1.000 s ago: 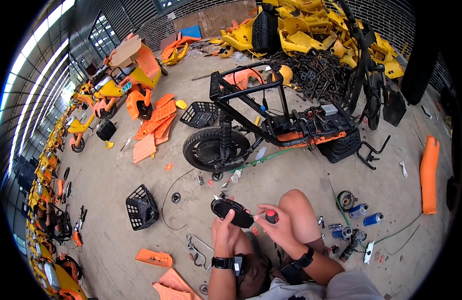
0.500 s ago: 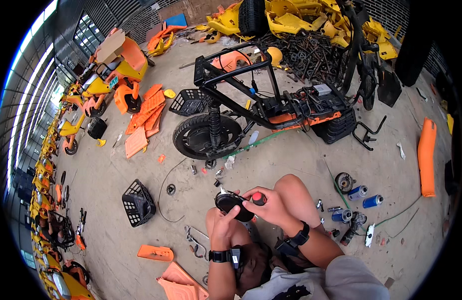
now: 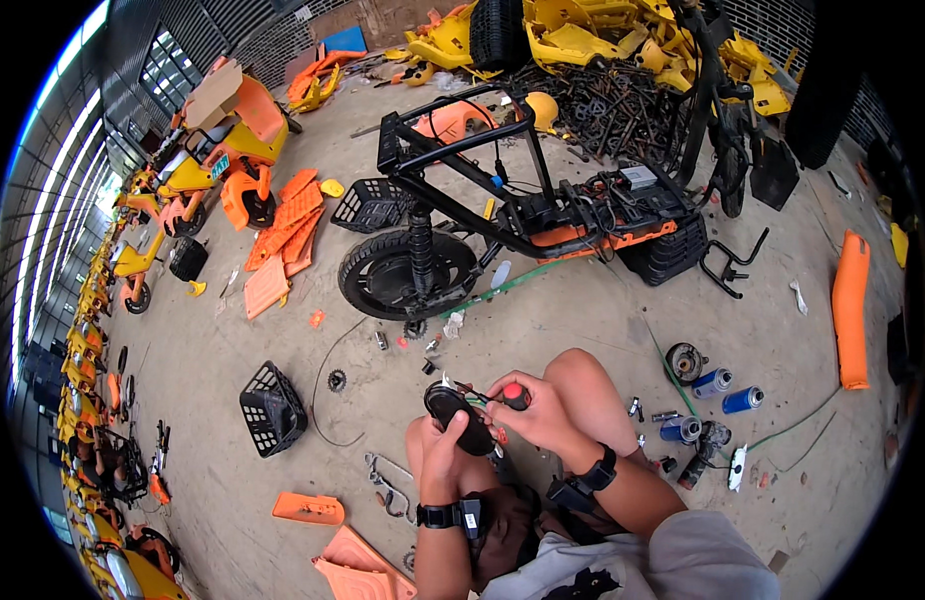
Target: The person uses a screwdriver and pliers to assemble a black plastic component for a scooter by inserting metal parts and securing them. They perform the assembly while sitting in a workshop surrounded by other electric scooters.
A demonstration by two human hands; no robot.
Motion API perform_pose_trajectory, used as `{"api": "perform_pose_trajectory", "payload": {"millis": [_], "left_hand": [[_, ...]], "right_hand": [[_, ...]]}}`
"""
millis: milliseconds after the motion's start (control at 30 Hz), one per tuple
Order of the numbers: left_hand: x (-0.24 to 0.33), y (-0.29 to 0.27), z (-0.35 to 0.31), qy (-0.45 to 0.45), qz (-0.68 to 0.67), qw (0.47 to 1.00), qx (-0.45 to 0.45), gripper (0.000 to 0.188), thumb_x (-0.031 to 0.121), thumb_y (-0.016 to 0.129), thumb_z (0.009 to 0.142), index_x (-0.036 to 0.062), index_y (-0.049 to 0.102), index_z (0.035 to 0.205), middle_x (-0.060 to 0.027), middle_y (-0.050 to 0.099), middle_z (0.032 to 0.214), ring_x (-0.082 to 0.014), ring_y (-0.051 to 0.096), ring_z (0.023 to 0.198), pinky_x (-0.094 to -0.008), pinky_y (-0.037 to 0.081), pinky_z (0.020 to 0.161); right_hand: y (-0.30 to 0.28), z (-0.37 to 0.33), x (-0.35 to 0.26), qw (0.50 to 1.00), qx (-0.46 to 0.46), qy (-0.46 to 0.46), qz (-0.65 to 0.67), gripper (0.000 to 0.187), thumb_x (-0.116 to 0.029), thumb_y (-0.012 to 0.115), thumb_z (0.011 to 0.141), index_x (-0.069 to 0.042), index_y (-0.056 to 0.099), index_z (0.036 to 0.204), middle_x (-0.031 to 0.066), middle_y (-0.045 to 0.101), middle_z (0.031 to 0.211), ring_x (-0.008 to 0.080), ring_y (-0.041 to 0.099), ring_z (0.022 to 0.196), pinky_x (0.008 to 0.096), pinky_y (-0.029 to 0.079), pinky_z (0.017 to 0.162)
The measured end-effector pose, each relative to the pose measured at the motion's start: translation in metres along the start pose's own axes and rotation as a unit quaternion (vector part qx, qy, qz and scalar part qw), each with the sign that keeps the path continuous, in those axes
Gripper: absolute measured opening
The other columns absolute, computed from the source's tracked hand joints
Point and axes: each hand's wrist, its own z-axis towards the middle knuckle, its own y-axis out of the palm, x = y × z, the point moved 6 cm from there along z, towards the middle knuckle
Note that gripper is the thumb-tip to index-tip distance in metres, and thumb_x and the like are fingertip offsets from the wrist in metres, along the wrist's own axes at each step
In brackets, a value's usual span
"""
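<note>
My left hand (image 3: 442, 456) grips a black oval housing (image 3: 463, 424) above my lap, with the thumb across its dark face. Thin coloured wires show along the housing's right side. In my right hand (image 3: 545, 418) is a screwdriver with a red-and-black handle (image 3: 516, 397). Its thin shaft seems to point left at the housing's wire side; whether the tip touches is too small to tell. The fingers of my right hand are close to the wires.
Ahead stands a stripped black scooter frame (image 3: 463, 165) with its rear wheel. A black basket (image 3: 274, 408) lies at left. Blue cans (image 3: 743, 400), a power tool (image 3: 707, 455) and a round drum part (image 3: 687, 363) lie at right. Orange panels (image 3: 283, 235) are stacked farther left.
The black housing has turned steeper in my left hand, so its wired side now shows. My right fingers have drawn off its edge, and the screwdriver shaft has come into sight.
</note>
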Motion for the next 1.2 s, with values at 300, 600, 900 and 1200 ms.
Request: {"api": "perform_pose_trajectory", "payload": {"millis": [300, 600, 900, 1200], "left_hand": [[0.005, 0.004, -0.005, -0.02, -0.048, 0.998, 0.021, 0.056, 0.028, 0.067, 0.09, -0.0078, 0.047, 0.129, -0.0184, 0.066, 0.086, -0.0273, 0.066, 0.071, -0.0367, 0.055, 0.066], [0.005, 0.004, -0.006, -0.014, -0.08, 0.996, 0.046, 0.063, 0.03, 0.069, 0.089, -0.0076, 0.044, 0.133, -0.0164, 0.066, 0.083, -0.0261, 0.065, 0.068, -0.0343, 0.053, 0.064], [-0.002, 0.001, 0.0, -0.023, -0.048, 0.997, 0.062, 0.053, 0.025, 0.066, 0.092, -0.0076, 0.046, 0.13, -0.0179, 0.067, 0.089, -0.026, 0.067, 0.075, -0.0356, 0.055, 0.07], [0.004, 0.006, 0.003, 0.012, 0.004, 0.997, 0.07, 0.043, 0.013, 0.068, 0.089, -0.0076, 0.054, 0.125, -0.0176, 0.064, 0.118, -0.0229, 0.064, 0.104, -0.0344, 0.049, 0.094]], "right_hand": [[0.0, 0.003, 0.005, 0.998, 0.008, 0.007, -0.063, 0.017, -0.003, 0.067, 0.086, 0.003, 0.067, 0.102, 0.003, 0.067, 0.081, 0.005, 0.057, 0.073, 0.0223, 0.048, 0.066], [-0.004, 0.002, 0.012, 0.998, 0.02, 0.059, -0.02, 0.015, -0.005, 0.068, 0.086, 0.001, 0.069, 0.1, -0.001, 0.066, 0.078, 0.0017, 0.053, 0.066, 0.0191, 0.044, 0.058], [-0.002, 0.002, 0.014, 0.991, 0.002, 0.103, 0.081, 0.017, -0.008, 0.068, 0.087, 0.001, 0.068, 0.102, 0.0037, 0.069, 0.08, 0.0033, 0.052, 0.056, 0.02, 0.039, 0.048], [-0.002, -0.001, 0.013, 0.992, -0.007, 0.104, 0.072, 0.02, -0.011, 0.07, 0.087, 0.0, 0.068, 0.104, 0.0027, 0.066, 0.075, 0.0041, 0.051, 0.052, 0.0202, 0.038, 0.046]]}}
